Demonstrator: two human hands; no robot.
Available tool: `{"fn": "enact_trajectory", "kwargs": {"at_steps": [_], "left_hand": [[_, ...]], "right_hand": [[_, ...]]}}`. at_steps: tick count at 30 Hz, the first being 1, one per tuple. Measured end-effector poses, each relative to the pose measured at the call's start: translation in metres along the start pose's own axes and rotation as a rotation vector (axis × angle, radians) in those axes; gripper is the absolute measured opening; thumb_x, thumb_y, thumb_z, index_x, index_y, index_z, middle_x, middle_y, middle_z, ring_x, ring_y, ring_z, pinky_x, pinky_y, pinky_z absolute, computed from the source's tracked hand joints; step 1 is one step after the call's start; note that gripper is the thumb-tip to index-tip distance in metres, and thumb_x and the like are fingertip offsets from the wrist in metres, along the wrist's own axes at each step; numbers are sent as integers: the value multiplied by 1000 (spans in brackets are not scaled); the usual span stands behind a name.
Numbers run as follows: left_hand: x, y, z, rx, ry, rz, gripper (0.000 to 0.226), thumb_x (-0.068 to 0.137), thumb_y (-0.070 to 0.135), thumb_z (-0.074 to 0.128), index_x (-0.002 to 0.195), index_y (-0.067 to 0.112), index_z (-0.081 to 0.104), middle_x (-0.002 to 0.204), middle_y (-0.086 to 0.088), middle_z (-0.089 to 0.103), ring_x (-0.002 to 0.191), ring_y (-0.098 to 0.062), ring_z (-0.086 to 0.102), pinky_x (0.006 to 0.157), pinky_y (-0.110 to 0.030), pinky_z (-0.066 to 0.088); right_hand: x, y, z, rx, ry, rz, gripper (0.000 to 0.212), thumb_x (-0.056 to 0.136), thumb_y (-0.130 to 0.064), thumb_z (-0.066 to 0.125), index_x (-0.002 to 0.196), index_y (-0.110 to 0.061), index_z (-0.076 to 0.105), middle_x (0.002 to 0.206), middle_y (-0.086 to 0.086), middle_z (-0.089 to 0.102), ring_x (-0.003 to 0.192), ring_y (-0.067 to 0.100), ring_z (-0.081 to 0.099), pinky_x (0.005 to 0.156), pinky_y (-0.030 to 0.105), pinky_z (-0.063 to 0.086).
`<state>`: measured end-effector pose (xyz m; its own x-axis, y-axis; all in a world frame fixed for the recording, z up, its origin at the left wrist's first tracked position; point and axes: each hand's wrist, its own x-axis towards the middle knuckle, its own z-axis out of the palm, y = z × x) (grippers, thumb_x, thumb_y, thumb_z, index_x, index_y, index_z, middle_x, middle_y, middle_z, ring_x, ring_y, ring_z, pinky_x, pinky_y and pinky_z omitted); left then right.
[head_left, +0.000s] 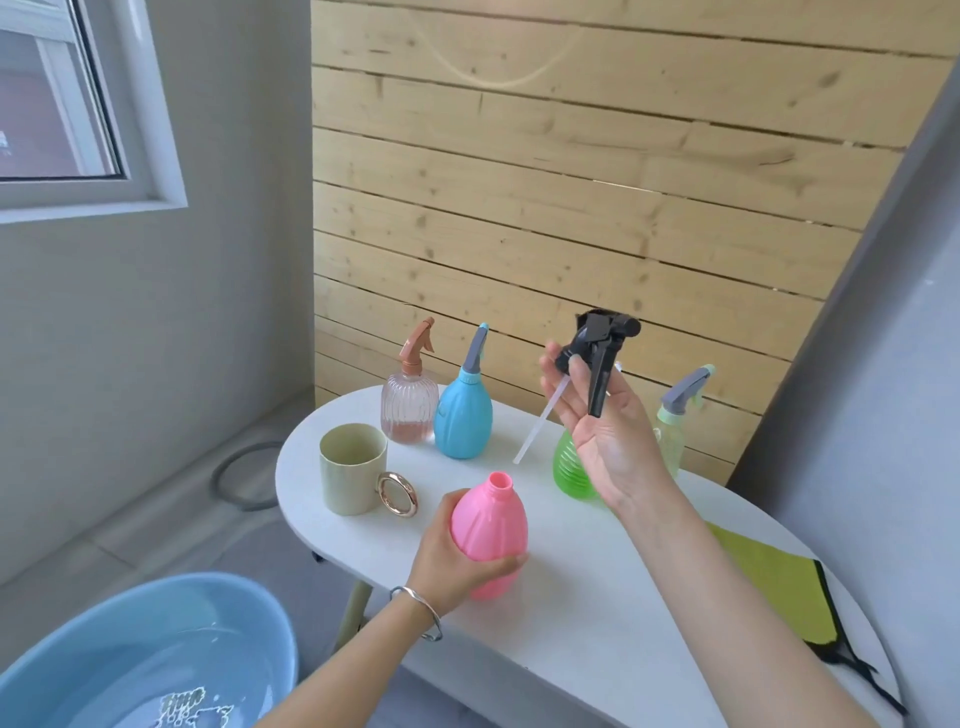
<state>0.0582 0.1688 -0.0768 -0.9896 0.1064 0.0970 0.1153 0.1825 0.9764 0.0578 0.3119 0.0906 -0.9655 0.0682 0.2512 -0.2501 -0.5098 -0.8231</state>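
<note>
The left hand (452, 561) grips the pink bottle (491, 530) low on its body, fingers (506, 564) curled round the base and clamped on it. The bottle stands on the white counter (571, 613) near its front edge, leaning slightly, with its neck open and uncapped. A silver bracelet (426, 610) sits on that wrist. Up at about one o'clock from the pink bottle, well above the counter, the right hand (608, 441) is raised palm toward the camera and holds a black spray head (600, 348), thumb and fingers pinching its collar while the trigger hangs down over the palm. The spray head's clear tube (535, 426) slants down toward seven o'clock and ends in the air, apart from the pink bottle. At ten o'clock from the pink bottle stands a pale mug (353, 467) with a gold ring handle. Farther back, at eleven o'clock, are a clear ribbed bottle (409, 410) with a brown sprayer and, just beside it, a blue bottle (462, 421) with a grey sprayer. A green bottle (569, 467) stands at two o'clock, partly hidden behind the right hand, with a pale green bottle (675, 421) beyond it. A yellow-green cloth (779, 582) lies at three o'clock near the counter's right end. At eight o'clock, below the counter, is a blue basin (145, 649) holding water.
</note>
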Motion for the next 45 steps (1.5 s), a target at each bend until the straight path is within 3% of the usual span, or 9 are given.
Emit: {"fn": "enact_trajectory", "kwargs": {"at_steps": [7,11,15,20,26,36,39,42,45], "left_hand": [[0,1,-2,6,-30,-19,85,41,54,85,113,39,44,109,14,58,98,-3,58,66,-10,48],[1,0,-3,27,-44,-29,87,42,56,84,116,39,42,110,14,58,99,-2,58,68,-10,47],[2,-1,-2,48,-48,-36,90,42,58,84,117,37,41,110,13,59,100,-4,59,75,-15,50],[2,-1,-4,60,-49,-46,92,41,59,84,119,37,40,109,14,59,99,-3,59,76,-20,52],[3,-4,-1,59,-46,-44,90,41,58,86,117,40,40,109,14,60,100,-6,60,83,-31,55],[3,-1,-4,89,-72,-49,90,44,57,83,120,38,39,110,14,59,100,-6,59,79,-24,54],[4,-2,-4,93,-75,-53,90,44,57,83,120,38,39,110,14,59,100,-7,60,81,-28,54],[3,-2,-3,80,-67,-37,87,46,54,84,122,42,41,112,15,59,103,-4,59,81,-23,53],[2,1,-4,77,-52,-12,73,53,43,87,110,51,42,111,19,59,103,4,56,73,-6,45]], "right_hand": [[-3,39,-8,-109,-36,67,32,74,-23,69,105,-14,63,105,3,69,103,18,66,96,27,50],[-7,63,-29,-457,-80,119,24,87,-3,63,110,-12,62,107,1,72,104,12,66,86,24,49],[-14,75,-44,-716,-196,126,26,83,-2,69,104,-18,67,105,-4,73,104,8,65,96,25,47],[-16,72,-46,-742,-249,225,20,87,-14,68,105,-21,70,104,-10,73,107,2,63,97,23,45],[-19,75,-50,-714,-188,151,21,80,-2,72,94,-17,73,101,-4,74,105,8,65,97,24,46],[-7,63,-53,-737,-338,309,24,85,-4,67,107,-13,70,103,-9,73,100,0,65,78,10,47],[-3,62,-54,-789,-364,294,24,82,-2,71,104,-13,70,104,-7,73,104,4,65,86,16,47],[-6,77,-50,-891,-223,143,32,70,-14,83,95,-13,63,103,0,72,105,14,63,96,30,45],[-15,90,-43,-882,-78,125,51,66,-34,86,102,-15,55,110,-3,66,110,16,57,96,30,45]]}}
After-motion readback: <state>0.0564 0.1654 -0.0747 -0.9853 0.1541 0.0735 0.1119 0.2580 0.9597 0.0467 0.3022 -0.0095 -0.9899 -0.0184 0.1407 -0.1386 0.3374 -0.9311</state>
